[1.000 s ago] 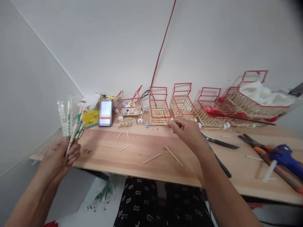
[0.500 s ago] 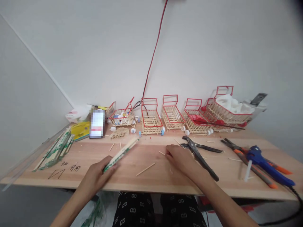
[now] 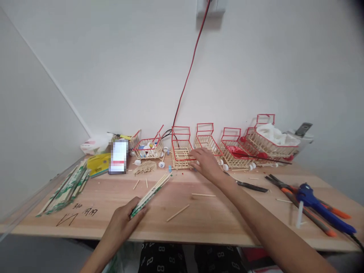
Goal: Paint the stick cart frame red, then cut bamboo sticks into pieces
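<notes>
Stick bundle (image 3: 150, 195): thin, pale, straight sticks in a clear wrapper with green print
Bundle hold: near end closed in the fingers of the left hand (image 3: 126, 216)
Bundle pose: slanting away and to the right over the worktop (image 3: 216, 223), far tips short of the cart (image 3: 182, 153)
Cart make: open slatted basket of pale sticks, red rim, tall red handle frame at the back
Cart pose: upright at the worktop's rear
Cart's right front: partly behind the right hand (image 3: 206, 163); contact unclear

A phone (image 3: 118, 157) stands beside a yellow packet (image 3: 98, 164).
</notes>
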{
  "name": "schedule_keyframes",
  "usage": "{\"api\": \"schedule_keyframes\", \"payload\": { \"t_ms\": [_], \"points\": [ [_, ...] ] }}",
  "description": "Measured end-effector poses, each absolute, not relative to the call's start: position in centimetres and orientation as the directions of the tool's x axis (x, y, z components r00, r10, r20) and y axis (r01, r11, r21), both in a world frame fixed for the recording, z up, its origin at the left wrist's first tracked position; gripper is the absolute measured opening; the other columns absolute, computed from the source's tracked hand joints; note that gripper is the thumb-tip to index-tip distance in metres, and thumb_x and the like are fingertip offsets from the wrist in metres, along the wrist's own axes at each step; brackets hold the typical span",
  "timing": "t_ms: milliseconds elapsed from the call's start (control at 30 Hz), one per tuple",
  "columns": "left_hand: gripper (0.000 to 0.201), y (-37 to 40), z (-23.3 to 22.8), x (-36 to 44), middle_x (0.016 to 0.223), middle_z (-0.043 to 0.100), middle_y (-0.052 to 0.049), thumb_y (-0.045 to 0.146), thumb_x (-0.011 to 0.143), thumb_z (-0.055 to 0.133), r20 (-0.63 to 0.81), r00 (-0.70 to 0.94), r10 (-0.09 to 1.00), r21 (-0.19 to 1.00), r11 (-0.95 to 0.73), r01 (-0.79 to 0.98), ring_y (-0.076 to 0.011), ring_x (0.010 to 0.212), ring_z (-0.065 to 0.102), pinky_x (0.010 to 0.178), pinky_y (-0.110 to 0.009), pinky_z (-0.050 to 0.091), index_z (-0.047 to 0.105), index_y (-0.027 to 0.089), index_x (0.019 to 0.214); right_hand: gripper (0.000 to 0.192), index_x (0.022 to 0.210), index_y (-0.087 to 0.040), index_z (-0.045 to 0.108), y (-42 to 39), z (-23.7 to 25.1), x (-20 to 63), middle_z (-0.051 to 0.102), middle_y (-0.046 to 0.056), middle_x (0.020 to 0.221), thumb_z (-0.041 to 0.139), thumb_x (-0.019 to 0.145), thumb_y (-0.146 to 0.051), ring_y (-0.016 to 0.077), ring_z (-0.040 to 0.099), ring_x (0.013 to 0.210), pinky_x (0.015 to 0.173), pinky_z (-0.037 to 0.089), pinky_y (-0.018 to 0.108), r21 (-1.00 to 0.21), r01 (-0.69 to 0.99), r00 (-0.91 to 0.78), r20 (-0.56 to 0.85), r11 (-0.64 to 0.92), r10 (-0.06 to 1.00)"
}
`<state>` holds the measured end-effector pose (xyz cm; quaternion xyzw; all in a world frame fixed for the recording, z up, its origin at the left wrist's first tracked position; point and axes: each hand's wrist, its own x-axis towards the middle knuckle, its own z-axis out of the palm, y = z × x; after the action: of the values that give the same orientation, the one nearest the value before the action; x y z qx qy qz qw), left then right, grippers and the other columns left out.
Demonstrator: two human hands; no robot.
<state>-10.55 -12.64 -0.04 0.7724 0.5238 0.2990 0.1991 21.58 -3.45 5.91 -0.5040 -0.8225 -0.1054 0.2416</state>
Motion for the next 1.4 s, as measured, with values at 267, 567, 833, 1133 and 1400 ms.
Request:
{"api": "schedule_keyframes", "payload": {
  "t_ms": [267,567,833,1133,1400],
  "points": [
    [0.027,-12.7,-0.5,-10.7,0.06,0.056,0.004,0.045,0.086,0.049,0.274,0.282,0.919,0.606,-0.393,0.691,-0.014,0.054,0.054,0.052,-0.021,0.038,0.053,0.023,0.071,0.017,0.089,-0.017,0.068,-2.9,5.7,20.2,0.068,0.009,0.088,0.056,0.091,-0.028,0.0218,0.056,0.092,0.079,0.03,0.031,0.031,0.919,-0.371,0.4,0.392,0.838],
    [0.027,-12.5,-1.1,-10.9,0.06,0.059,0.004,0.044,0.085,0.051,0.302,0.275,0.913,0.602,-0.406,0.688,-0.0151,0.055,0.058,0.053,-0.022,0.042,0.053,0.023,0.069,0.018,0.087,-0.019,0.068,-3.0,5.5,20.2,0.069,0.008,0.089,0.055,0.091,-0.031,0.0229,0.055,0.093,0.08,0.03,0.032,0.099,0.922,-0.382,0.4,0.375,0.833],
    [0.028,-12.4,-1.2,-10.8,0.061,0.062,0.004,0.046,0.086,0.05,0.316,0.278,0.907,0.599,-0.418,0.683,-0.0151,0.056,0.06,0.052,-0.02,0.043,0.056,0.024,0.07,0.019,0.09,-0.019,0.067,-3.5,4.8,20.0,0.069,0.008,0.091,0.055,0.091,-0.033,0.0231,0.054,0.093,0.081,0.031,0.033,0.144,0.942,-0.335,0.415,0.303,0.846],
    [0.03,-12.7,-0.8,-10.6,0.061,0.062,0.005,0.046,0.087,0.049,0.277,0.259,0.925,0.597,-0.377,0.708,-0.0122,0.058,0.06,0.054,-0.017,0.042,0.057,0.021,0.072,0.017,0.089,-0.019,0.066,-1.6,5.5,20.0,0.068,0.007,0.092,0.055,0.092,-0.031,0.0223,0.057,0.092,0.077,0.03,0.032,0.219,0.901,-0.432,0.354,0.375,0.83],
    [0.029,-12.5,-0.8,-10.7,0.063,0.063,0.005,0.045,0.087,0.049,0.279,0.27,0.921,0.592,-0.387,0.707,-0.0118,0.058,0.06,0.055,-0.016,0.043,0.059,0.021,0.074,0.018,0.09,-0.019,0.066,-0.7,5.1,20.7,0.068,0.007,0.094,0.053,0.092,-0.031,0.0218,0.059,0.09,0.077,0.033,0.031,0.188,0.912,-0.41,0.362,0.366,0.837]
  ]
}}
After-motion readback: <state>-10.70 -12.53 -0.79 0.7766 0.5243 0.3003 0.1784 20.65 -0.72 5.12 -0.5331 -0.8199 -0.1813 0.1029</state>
